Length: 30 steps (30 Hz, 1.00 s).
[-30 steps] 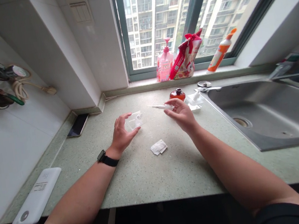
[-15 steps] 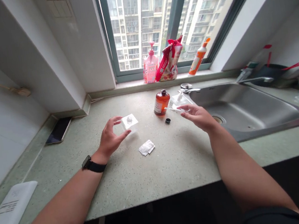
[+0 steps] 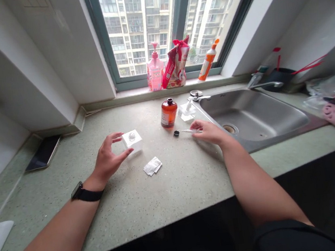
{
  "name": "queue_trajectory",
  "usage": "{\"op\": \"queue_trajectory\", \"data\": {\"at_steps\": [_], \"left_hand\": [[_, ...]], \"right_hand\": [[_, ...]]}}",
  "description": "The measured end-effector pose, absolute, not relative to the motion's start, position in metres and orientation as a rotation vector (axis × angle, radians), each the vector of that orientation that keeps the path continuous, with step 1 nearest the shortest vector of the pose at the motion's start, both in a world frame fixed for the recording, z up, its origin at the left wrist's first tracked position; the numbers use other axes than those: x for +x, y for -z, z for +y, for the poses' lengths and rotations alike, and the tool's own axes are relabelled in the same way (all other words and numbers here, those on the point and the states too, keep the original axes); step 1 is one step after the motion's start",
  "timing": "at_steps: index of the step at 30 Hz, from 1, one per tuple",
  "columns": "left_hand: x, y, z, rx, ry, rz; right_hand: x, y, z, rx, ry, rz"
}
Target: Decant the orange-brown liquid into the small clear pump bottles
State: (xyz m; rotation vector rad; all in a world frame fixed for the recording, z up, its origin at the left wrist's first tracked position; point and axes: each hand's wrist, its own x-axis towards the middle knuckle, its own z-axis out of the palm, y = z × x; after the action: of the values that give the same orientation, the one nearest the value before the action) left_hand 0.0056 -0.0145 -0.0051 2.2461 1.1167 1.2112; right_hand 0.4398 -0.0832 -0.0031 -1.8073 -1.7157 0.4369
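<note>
My left hand [image 3: 109, 155] curves round the left side of a small white square bottle [image 3: 132, 138] with an uncovered threaded neck, thumb at its front and fingertips at its back corner. In my right hand [image 3: 208, 132] is a slender whitish piece [image 3: 189, 131], tapering to the left; its exact kind is not clear. Its tip lies just right of a black screw cap [image 3: 176, 133] on the counter. Behind the cap stands an amber bottle [image 3: 169, 114], uncapped and upright. A folded white tissue [image 3: 153, 166] rests between my hands, closer to me.
A clear item with a white pump [image 3: 187, 110] sits beside the steel sink [image 3: 299, 121]. A phone [image 3: 43, 153] lies at the left on the counter [image 3: 165, 207]. Along the windowsill are a pink pump bottle [image 3: 155, 73], a red bag [image 3: 176, 65] and an orange-and-white bottle [image 3: 208, 62].
The view has swung to the right. My right hand has come down nearer to me with the slender piece, away from the amber bottle. My left hand stays at the square bottle.
</note>
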Motion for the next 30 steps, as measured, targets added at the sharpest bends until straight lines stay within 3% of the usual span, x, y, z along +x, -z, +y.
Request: {"op": "queue_trajectory", "data": {"at_steps": [30], "left_hand": [[0.005,0.0024,-0.0162,2.235,-1.129,1.126]], "right_hand": [[0.4373,0.0056,-0.0837,-1.852,-0.443,-1.817]]}}
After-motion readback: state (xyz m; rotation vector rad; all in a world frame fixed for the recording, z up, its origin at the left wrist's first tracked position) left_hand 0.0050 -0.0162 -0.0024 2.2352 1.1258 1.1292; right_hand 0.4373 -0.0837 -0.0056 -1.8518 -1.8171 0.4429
